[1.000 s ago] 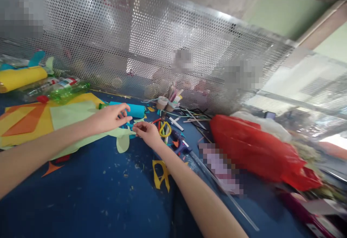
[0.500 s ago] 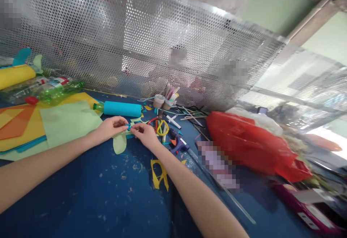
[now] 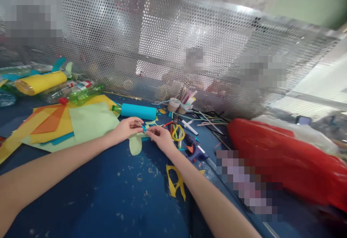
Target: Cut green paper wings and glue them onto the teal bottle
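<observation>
Between the fingertips of both hands is a small blue piece (image 3: pixel 144 128), perhaps paper or foam; its exact shape is too small to tell. My left hand (image 3: pixel 129 127) pinches its left side, and my right hand (image 3: pixel 162 138) pinches its right. Just below the left fingers lies a rounded pale green cutout (image 3: pixel 135 145). Behind the hands, a green bottle wrapped in a blue sheet (image 3: pixel 138 111) rests on its side. Yellow-handled scissors (image 3: pixel 178 132) and a dark blue glue gun (image 3: pixel 197 149) lie right of my right hand.
Coloured sheets (image 3: pixel 90 120) spread at the left, with green plastic bottles (image 3: pixel 84 92) and a yellow-wrapped bottle (image 3: pixel 43 82) behind. Cups of sticks (image 3: pixel 173 105) stand near a perforated metal screen (image 3: pixel 162 42). A red plastic bag (image 3: pixel 282 158) fills the right. Yellow scraps (image 3: pixel 176 182) lie in front.
The camera view has turned left, so everything sits farther right in the picture. Both hands stay together on the small blue piece.
</observation>
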{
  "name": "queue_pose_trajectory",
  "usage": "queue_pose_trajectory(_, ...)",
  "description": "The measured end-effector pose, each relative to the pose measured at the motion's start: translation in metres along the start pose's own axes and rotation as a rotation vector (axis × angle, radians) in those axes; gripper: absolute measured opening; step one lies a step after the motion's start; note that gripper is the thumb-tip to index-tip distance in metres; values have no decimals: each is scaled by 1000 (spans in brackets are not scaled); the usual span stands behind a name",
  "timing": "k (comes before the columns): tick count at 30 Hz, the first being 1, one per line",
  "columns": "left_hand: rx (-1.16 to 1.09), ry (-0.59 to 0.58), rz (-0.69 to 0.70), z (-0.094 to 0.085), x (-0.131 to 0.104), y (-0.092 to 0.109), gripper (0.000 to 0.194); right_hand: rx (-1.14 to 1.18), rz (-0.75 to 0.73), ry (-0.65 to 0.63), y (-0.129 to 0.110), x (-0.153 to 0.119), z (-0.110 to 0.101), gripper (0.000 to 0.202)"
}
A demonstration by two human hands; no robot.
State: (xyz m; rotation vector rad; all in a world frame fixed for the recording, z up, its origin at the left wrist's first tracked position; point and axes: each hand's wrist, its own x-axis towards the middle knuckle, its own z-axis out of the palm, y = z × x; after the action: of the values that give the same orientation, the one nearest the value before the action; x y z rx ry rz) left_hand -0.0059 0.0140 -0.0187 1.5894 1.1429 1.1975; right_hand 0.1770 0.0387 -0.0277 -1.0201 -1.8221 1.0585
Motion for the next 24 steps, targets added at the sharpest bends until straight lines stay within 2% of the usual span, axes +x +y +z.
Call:
queue_pose_trajectory(9,-30,33,-12,0,-1,-3,17,23,-8,-1,3,1,1,25)
queue_pose_trajectory(24,-16,78,-14,0,-1,-3,15,-3,-28,13,4,0,2,25)
